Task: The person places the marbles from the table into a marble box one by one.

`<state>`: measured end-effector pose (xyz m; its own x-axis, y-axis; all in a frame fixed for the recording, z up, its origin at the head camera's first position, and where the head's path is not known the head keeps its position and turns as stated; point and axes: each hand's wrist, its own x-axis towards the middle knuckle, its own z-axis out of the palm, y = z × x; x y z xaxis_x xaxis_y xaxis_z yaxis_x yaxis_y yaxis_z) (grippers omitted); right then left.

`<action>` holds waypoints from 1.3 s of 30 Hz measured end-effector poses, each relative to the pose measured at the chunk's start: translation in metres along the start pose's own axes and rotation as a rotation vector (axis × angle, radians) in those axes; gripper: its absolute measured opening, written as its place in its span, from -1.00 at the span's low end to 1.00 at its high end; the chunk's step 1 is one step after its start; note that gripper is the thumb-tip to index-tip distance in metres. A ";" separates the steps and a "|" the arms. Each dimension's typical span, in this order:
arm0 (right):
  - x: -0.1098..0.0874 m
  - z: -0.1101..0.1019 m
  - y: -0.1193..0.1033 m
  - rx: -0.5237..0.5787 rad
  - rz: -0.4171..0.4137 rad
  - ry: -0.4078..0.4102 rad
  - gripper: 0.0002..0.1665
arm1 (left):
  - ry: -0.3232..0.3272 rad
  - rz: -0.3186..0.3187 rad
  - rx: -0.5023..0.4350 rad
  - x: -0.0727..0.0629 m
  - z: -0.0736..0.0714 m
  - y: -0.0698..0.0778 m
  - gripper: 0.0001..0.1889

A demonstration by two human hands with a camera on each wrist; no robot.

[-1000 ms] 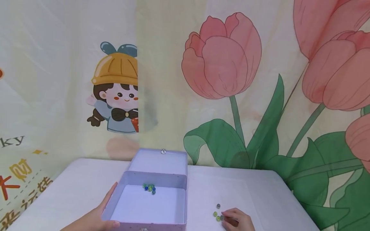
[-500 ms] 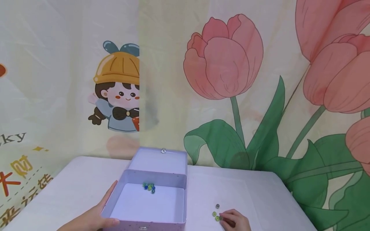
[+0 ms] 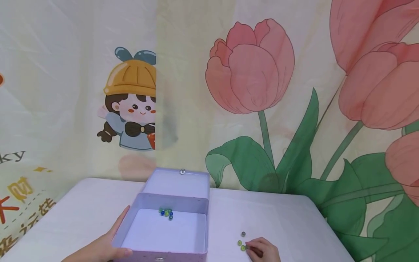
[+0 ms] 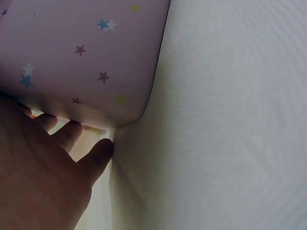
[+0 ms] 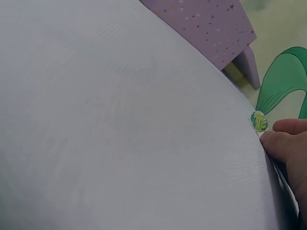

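A pale purple box (image 3: 160,255) with stars on its outside stands in the head view, lid (image 3: 178,182) folded back, a cluster of green, blue and yellow marbles (image 3: 166,213) on its floor. My left hand (image 3: 101,248) holds its near left corner, thumb at the front rim, fingers along the side (image 4: 67,132). On the table to the right, my right hand (image 3: 264,250) pinches a small dark marble, mostly hidden by thumb and forefinger. Touching or nearly touching the fingertips is a yellow-green marble (image 3: 243,248); another yellow-green marble (image 3: 239,242) and a grey marble (image 3: 243,234) lie just beyond.
A white-covered table (image 3: 278,214) carries everything. Behind it hangs a cloth backdrop with printed tulips (image 3: 252,69) and a cartoon figure (image 3: 134,105). The box's right wall (image 3: 206,231) stands between the loose marbles and those inside.
The right hand stays low among the loose marbles, its fingertips slightly closer around the dark one. The left hand keeps its place on the box. The whole view shifts slightly with the head.
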<state>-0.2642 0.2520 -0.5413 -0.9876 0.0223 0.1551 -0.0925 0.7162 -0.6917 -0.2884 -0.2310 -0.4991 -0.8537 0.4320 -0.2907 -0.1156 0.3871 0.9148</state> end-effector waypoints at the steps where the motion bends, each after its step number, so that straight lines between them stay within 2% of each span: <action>1: 0.001 0.001 -0.001 -0.005 -0.011 0.006 -0.78 | 0.000 0.004 -0.002 -0.001 -0.001 0.000 0.10; 3: 0.001 0.003 -0.002 -0.007 -0.022 0.013 -0.79 | -0.005 0.026 -0.017 -0.002 -0.002 -0.001 0.08; 5: 0.002 0.004 -0.003 -0.007 -0.019 0.014 -0.80 | -0.003 0.053 0.006 -0.003 -0.004 -0.003 0.08; 9: 0.004 0.005 -0.003 0.011 0.012 0.006 -0.81 | 0.016 0.108 0.093 -0.003 -0.009 -0.008 0.14; 12: 0.005 0.004 -0.001 0.028 0.029 0.000 -0.84 | 0.018 0.095 0.083 -0.002 -0.011 -0.012 0.16; 15: 0.005 0.003 0.001 0.036 0.043 -0.003 -0.86 | -0.006 0.050 -0.028 0.000 -0.010 -0.015 0.15; 18: 0.004 0.002 0.001 0.044 0.069 -0.006 -0.84 | -0.019 0.049 -0.071 0.001 -0.009 -0.018 0.15; 22: 0.003 0.000 0.000 0.099 0.101 -0.015 -0.78 | -0.008 0.072 -0.053 0.001 -0.009 -0.021 0.16; 26: 0.003 -0.005 -0.006 0.202 0.128 -0.038 -0.73 | -0.001 0.108 -0.005 0.001 -0.011 -0.023 0.18; 29: 0.003 -0.008 -0.012 0.251 0.122 -0.045 -0.73 | 0.008 0.139 0.047 0.001 -0.011 -0.023 0.18; 32: 0.002 -0.010 -0.018 0.286 0.105 -0.046 -0.73 | 0.017 0.135 0.050 0.001 -0.010 -0.021 0.19; 35: 0.000 -0.010 -0.026 0.347 0.111 -0.039 -0.71 | 0.019 0.122 0.026 0.001 -0.008 -0.017 0.19; 39: -0.001 -0.009 -0.039 0.406 0.089 -0.034 -0.67 | -0.015 0.074 -0.091 0.000 -0.003 -0.011 0.14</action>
<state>-0.2585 0.2302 -0.5079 -0.9970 0.0436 0.0634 -0.0422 0.3791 -0.9244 -0.2889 -0.2377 -0.5087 -0.8538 0.4693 -0.2255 -0.0991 0.2786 0.9553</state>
